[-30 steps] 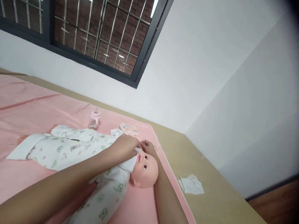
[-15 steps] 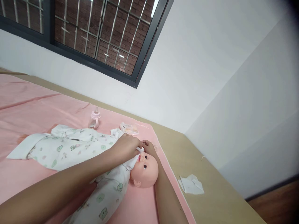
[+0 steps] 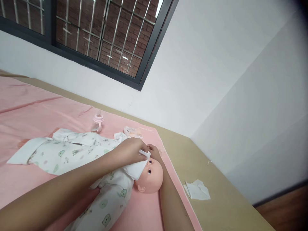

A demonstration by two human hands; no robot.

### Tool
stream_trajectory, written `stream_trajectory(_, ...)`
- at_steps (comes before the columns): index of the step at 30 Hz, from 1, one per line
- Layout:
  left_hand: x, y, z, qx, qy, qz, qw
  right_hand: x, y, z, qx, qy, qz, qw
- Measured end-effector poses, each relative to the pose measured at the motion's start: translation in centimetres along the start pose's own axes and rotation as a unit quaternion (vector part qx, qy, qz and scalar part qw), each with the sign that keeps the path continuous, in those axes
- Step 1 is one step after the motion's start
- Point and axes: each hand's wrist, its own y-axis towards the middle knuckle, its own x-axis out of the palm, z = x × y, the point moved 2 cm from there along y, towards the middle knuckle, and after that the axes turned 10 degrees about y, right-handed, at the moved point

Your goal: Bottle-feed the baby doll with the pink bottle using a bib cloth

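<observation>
A baby doll (image 3: pixel 151 176) lies on its back across a pink sheet (image 3: pixel 146 211), in a white suit (image 3: pixel 79 150) with green animal prints. My left hand (image 3: pixel 131 150) is closed, pinching the edge of a white cloth (image 3: pixel 137 170) at the doll's chin. The cloth covers the doll's mouth. Round the far side of the head reaches my right arm. My right hand (image 3: pixel 154 150) has its fingers curled beside the left fingers; what they hold, if anything, is hidden.
A pink-topped baby bottle (image 3: pixel 98 123) stands behind the doll. Near the sheet's far edge lies a clear plastic packet (image 3: pixel 133 132). A folded white tissue (image 3: pixel 197 190) rests on the tan tabletop (image 3: pixel 216 208) at right. A wall and barred window (image 3: pixel 101 35) rise behind.
My left hand has drawn the white cloth up toward the doll's face, so the mouth, visible before, is covered. My right hand and the doll have hardly moved.
</observation>
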Motion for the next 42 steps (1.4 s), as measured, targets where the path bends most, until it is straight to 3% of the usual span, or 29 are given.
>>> stream_trajectory(7,0.0,-0.6,1.2,-0.005,0.061,-0.039,0.997,0.0,0.2,0.7,0.007,0.013,-0.001,1.000)
stream_trajectory(12,0.6,-0.4,1.0,-0.006,0.073,-0.051,0.996,-0.1,0.4,1.1,0.008,0.019,-0.004,1.000)
stream_trajectory(19,0.7,-0.1,0.6,0.007,0.050,-0.019,0.999,-0.2,0.7,1.3,0.010,0.014,-0.002,1.000)
stream_trajectory(32,0.1,0.1,0.8,-0.005,0.085,-0.023,0.996,-0.2,0.5,0.8,0.000,0.016,-0.003,1.000)
stream_trajectory(38,0.3,0.6,-0.5,-0.014,0.092,-0.005,0.996,-0.2,0.9,1.6,0.004,0.036,-0.001,0.999)
stream_trajectory(42,-0.8,0.9,-1.6,-0.031,0.070,0.034,0.996,-0.4,0.8,1.5,0.013,0.056,-0.010,0.998)
